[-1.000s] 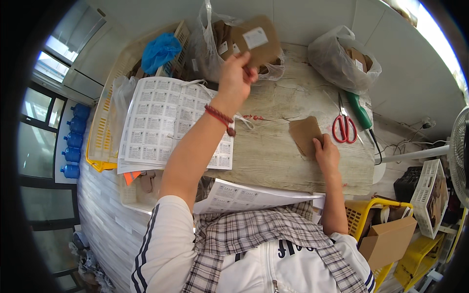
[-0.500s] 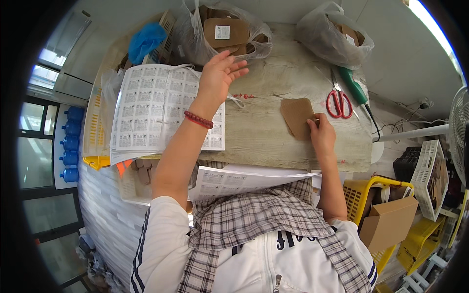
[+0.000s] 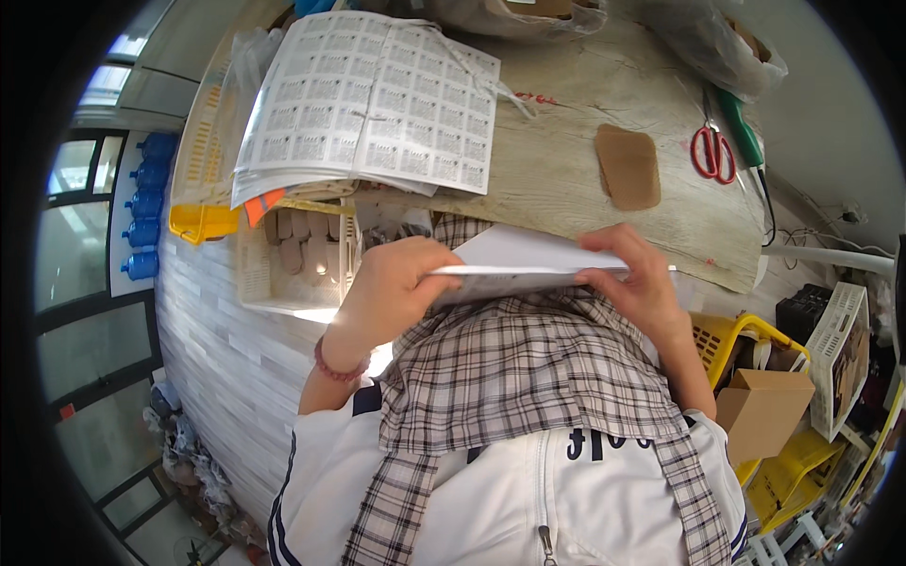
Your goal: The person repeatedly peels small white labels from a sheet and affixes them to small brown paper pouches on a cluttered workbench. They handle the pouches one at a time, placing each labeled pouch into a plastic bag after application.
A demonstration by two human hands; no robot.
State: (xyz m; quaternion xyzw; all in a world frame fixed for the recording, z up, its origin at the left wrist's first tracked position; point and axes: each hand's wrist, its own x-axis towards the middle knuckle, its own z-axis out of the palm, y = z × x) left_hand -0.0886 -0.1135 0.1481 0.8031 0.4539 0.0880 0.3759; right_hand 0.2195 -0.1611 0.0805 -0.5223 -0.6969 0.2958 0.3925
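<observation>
My left hand (image 3: 404,286) and my right hand (image 3: 640,280) each pinch an end of some white paper sheets (image 3: 538,253), held edge-on above my lap at the table's front edge. The underside carries faint printed labels. Beyond my right hand, a brown rounded-corner card piece (image 3: 629,168) lies flat on the table (image 3: 557,141); whether it is one piece or a small pile I cannot tell. To the left rests a thick stack of label sheets (image 3: 377,104), with a white tie lying across it.
Red-handled scissors (image 3: 713,154) and a green corded tool (image 3: 741,127) lie at the table's right. Plastic bags (image 3: 703,47) stand at the back. A cream basket (image 3: 297,259) of brown pieces sits below the stack. Yellow crates (image 3: 713,340) and a cardboard box (image 3: 764,410) are at right.
My left hand has come back from the bag at the rear and now grips the paper sheets. My right hand has let go of the brown card and holds the sheets' other end.
</observation>
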